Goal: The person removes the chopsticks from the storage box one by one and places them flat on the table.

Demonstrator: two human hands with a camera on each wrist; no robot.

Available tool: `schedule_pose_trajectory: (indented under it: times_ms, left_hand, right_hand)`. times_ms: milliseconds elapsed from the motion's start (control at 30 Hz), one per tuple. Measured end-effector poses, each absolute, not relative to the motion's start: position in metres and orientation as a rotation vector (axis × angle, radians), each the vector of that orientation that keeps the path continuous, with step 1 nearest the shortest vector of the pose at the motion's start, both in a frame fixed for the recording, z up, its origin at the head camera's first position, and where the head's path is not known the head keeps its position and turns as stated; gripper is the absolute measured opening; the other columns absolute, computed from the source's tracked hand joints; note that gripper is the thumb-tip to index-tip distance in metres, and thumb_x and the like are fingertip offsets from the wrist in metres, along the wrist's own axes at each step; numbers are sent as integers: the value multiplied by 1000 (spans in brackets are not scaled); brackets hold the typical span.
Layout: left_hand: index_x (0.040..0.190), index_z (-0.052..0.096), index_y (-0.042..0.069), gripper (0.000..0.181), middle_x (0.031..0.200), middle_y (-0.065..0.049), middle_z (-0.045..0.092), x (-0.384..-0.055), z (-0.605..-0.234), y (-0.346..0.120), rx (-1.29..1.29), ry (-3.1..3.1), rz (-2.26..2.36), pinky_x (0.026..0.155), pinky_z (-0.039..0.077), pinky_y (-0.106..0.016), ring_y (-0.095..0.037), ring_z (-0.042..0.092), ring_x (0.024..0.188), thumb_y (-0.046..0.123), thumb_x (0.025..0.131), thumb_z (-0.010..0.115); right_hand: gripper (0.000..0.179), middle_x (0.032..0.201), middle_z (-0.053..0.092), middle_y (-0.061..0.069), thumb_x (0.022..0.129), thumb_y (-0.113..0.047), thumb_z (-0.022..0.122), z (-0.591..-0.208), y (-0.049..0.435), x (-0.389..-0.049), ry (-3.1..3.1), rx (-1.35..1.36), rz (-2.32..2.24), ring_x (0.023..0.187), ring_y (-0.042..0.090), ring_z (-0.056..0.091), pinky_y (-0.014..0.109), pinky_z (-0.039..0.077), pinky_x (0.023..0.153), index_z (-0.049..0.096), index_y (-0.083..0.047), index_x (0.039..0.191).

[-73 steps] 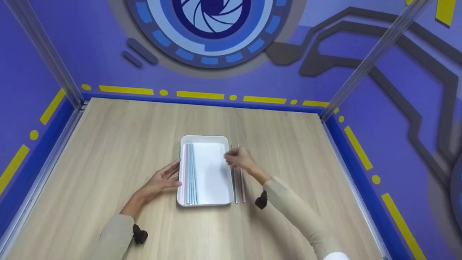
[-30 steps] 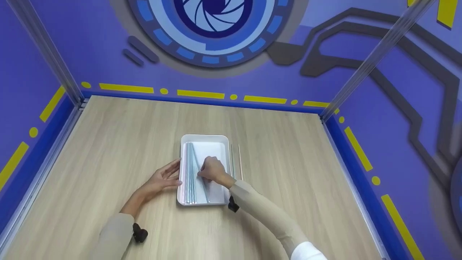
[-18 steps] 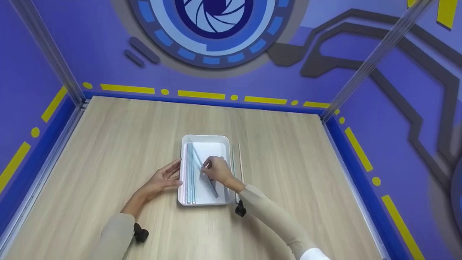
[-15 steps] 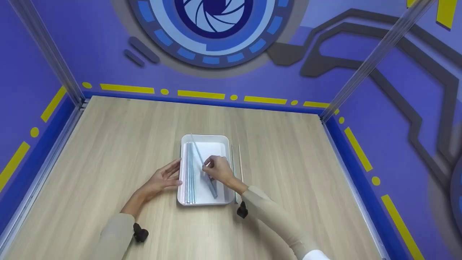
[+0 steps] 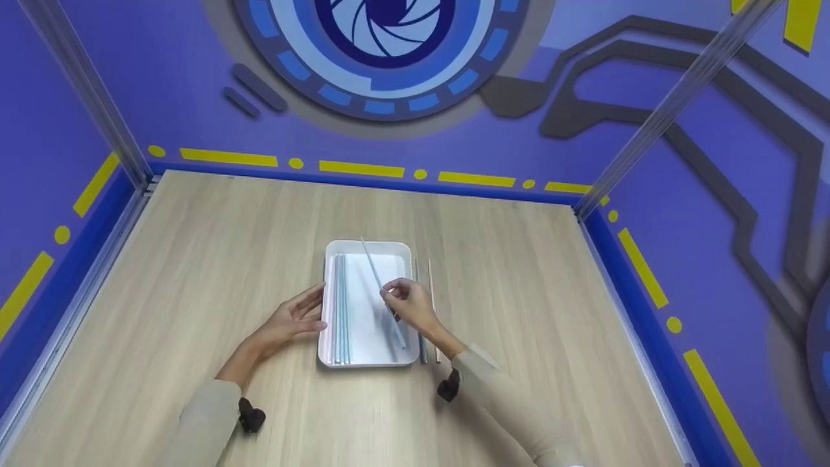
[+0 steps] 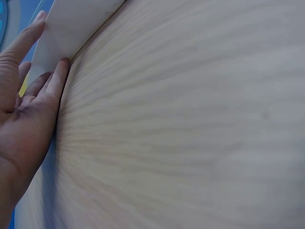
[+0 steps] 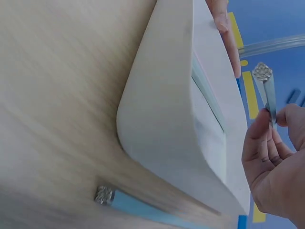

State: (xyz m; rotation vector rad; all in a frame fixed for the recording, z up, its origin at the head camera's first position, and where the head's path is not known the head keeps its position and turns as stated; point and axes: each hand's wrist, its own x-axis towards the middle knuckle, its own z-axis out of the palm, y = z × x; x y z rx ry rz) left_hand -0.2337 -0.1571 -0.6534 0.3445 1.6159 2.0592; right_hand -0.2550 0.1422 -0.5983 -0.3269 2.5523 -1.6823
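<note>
over the middle of the white tray (image 5: 369, 344), the right hand (image 5: 410, 303) pinches a pale blue stick (image 5: 371, 263) between thumb and fingertips, near mid-length. stick tilted, apart from the tray floor. left hand (image 5: 295, 319): fingers mostly straight, gripping nothing, resting against the tray's left wall. inside, along that wall, lies a row of sticks (image 5: 342, 308), pink and blue. on the table (image 5: 519, 292), just right of the tray: a loose blue stick (image 5: 423, 350) and a loose pinkish stick (image 5: 438, 350).

handling, as judged: grip best held near the middle, light but firm; a slim shaft could pivot or roll. level it so both ends clear the rim, steady the tray with the left, guard the textured silvery end (image 7: 262, 71) from knocks.
</note>
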Motion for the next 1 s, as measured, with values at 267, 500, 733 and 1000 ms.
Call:
schedule_pose_trajectory:
  times_ms: [267,500,733,1000]
  left_hand:
    - [164,12,8,93,172,-21,7,-233,-653,-157,327,1613,2057,115,45,-24,-40,16,157,1,93,71]
    - [165,12,9,93,172,-20,8,-235,-654,-155,317,1623,2039,117,43,-23,-39,16,158,2,93,71]
    - [165,13,9,94,172,-19,7,-234,-652,-156,308,1630,2039,117,41,-22,-38,14,158,2,92,72]
    - [165,13,9,93,172,-19,7,-234,-650,-157,298,1633,2039,116,43,-23,-38,15,158,2,93,72]
  right_hand:
    - [10,74,61,-2,94,-7,67,-600,157,-253,2641,-314,-1643,60,4,52,13,40,48,72,1,95]
    - [9,76,62,1,94,-6,67,-596,174,-252,2692,-317,-1676,64,5,51,12,40,52,71,2,96]
    - [7,78,64,6,93,-2,68,-597,189,-252,2741,-226,-1772,67,5,53,11,42,55,72,3,96]
    - [7,77,64,8,92,-4,70,-604,206,-253,2760,-96,-1896,66,7,52,11,40,53,73,2,94]
